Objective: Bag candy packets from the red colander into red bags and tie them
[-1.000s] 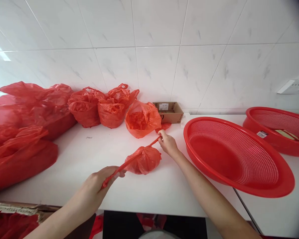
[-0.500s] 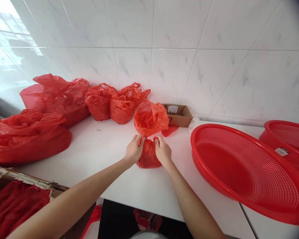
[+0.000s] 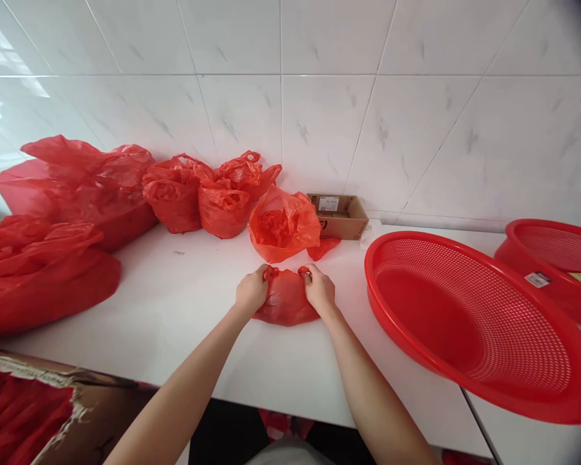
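A small red plastic bag point(image 3: 285, 302) lies on the white counter point(image 3: 193, 323) between both my hands. My left hand point(image 3: 250, 292) is closed on the bag's left handle. Closed too, my right hand point(image 3: 318, 289) pinches the right handle. The two handles are held a little apart over the bag's top. Just behind it stands an open red bag point(image 3: 283, 226) with red contents showing.
Several filled red bags point(image 3: 201, 194) line the tiled wall, with larger ones point(image 3: 53, 258) at the left. A small cardboard box point(image 3: 339, 216) sits by the wall. Two red perforated baskets point(image 3: 465, 316) point(image 3: 556, 265) lie at the right. An open carton point(image 3: 33, 413) of red material is at lower left.
A second ago my hands pulled the bag's handles far apart, taut. They have since come together at the bag's top, and the bag now lies flatter on the counter.
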### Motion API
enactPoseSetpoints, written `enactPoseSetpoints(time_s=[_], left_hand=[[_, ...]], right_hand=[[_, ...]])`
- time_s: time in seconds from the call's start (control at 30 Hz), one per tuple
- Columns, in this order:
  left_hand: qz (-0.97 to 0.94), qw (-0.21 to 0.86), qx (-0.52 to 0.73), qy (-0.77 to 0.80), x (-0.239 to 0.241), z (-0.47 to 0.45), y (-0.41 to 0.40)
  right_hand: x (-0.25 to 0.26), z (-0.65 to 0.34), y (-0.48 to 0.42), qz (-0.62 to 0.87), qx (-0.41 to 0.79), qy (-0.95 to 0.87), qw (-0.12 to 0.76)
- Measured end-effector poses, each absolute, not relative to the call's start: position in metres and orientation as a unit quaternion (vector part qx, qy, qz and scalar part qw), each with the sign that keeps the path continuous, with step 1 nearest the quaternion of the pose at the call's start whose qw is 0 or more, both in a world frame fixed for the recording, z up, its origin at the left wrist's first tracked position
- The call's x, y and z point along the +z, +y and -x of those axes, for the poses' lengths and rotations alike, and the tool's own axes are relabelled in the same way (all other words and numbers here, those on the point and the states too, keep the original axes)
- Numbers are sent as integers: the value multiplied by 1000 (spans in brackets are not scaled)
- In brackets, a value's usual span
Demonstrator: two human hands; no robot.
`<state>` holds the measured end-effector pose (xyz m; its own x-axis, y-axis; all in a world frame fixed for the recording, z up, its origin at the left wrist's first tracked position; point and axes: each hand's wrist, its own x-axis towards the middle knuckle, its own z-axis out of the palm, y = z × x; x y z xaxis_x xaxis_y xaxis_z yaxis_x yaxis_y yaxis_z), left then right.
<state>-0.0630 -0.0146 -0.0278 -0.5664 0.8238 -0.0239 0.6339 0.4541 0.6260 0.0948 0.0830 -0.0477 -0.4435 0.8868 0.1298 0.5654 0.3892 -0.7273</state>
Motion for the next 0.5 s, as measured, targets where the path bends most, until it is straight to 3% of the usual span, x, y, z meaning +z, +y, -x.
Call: enactPoseSetpoints(time_s=[0.33, 0.5], left_hand=[[-452, 265, 354, 775, -21, 77, -34], [-440, 213, 313, 814, -32, 76, -41]], right_hand=[[-46, -109, 93, 457, 296, -803, 242], [-48, -106, 93, 486, 248, -812, 209]])
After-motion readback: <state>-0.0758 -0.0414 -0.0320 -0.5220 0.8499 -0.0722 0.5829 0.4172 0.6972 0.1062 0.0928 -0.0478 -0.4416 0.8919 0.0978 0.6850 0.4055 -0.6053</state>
